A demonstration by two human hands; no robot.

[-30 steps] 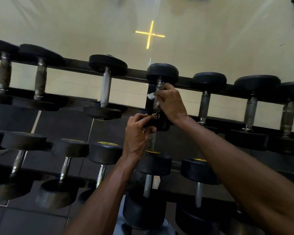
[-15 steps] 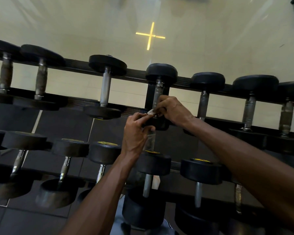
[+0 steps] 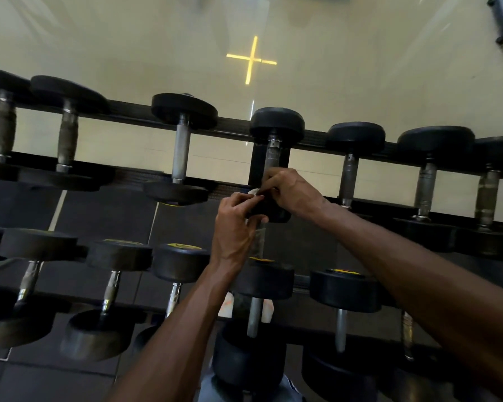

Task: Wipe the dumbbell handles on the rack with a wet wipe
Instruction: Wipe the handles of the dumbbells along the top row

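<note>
Top rail of rack, L to R: dumbbells lie across it w/ bare handles. Left hand, fingers curled, pinches the white wet wipe at the near end of the centre dumbbell handle; a clear wrapper-like item hangs below the palm, unclear. Right hand, just beside, fingers curled, also grips the wipe against the handle's near end. Lower tier: further dumbbells.

On the rack, the top row holds seven dumbbells, the lower row at least five. Two hands meet at one white wipe.
</note>
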